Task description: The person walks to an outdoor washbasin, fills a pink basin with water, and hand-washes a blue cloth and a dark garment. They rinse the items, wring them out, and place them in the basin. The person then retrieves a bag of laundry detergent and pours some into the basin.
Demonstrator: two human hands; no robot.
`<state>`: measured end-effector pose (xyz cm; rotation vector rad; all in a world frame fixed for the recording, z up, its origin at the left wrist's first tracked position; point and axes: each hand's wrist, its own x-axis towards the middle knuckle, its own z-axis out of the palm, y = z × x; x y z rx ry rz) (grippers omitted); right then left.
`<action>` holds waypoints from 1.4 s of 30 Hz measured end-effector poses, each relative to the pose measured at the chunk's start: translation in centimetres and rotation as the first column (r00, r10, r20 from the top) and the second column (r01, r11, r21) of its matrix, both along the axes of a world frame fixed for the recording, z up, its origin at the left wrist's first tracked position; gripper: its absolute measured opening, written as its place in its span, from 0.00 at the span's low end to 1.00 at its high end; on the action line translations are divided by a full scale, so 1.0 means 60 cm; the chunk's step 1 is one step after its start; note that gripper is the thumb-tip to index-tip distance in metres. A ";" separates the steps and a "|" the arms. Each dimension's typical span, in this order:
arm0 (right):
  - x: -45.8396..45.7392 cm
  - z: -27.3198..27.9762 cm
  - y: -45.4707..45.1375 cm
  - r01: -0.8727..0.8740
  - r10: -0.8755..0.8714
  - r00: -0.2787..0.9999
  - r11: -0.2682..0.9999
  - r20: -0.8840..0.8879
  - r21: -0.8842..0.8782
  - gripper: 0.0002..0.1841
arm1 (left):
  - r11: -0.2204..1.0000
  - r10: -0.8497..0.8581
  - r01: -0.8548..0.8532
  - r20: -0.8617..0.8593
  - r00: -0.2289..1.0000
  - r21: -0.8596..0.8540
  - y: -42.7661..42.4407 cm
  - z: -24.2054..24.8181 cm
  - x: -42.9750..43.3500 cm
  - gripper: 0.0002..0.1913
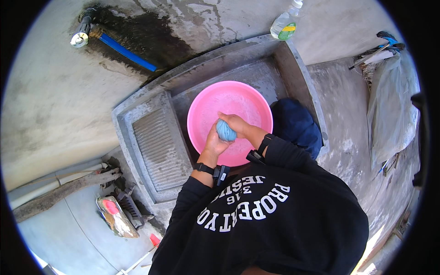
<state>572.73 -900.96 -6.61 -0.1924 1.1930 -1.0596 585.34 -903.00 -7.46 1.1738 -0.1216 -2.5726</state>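
Note:
A light blue cloth (226,130), bunched into a tight ball, is pressed between both hands above a round pink plastic basin (194,99). My left hand (215,140) cups it from the left and below. Over its top and right side lies my right hand (236,124). Soapy-looking, whitish liquid shows inside the basin. The basin rests in a grey concrete laundry sink, and a dark blue bundle of fabric (297,123) lies against the basin's right side. Both wrists wear black straps with small devices.
The sink (311,80) has a ribbed washboard (158,147) at left. A clear bottle (284,25) of liquid stands on its back right corner. A metal tap (81,32) and blue hose (127,53) come from the wall. A translucent plastic bag (392,110) is at right.

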 end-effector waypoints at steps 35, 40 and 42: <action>0.033 -0.055 0.000 -0.271 0.179 0.455 0.961 -0.872 0.056 0.17 | 0.222 -0.192 0.868 0.853 0.485 -0.444 0.053 -0.004 -0.032 0.23; 0.045 -0.087 0.000 -0.235 0.155 0.415 0.970 -0.897 0.059 0.19 | 0.211 -0.181 0.898 0.887 0.425 -0.387 0.057 0.010 -0.027 0.22; 0.048 -0.098 0.001 -0.229 0.150 0.399 0.972 -0.904 0.061 0.19 | 0.192 -0.210 0.910 0.891 0.403 -0.367 0.057 0.016 -0.026 0.24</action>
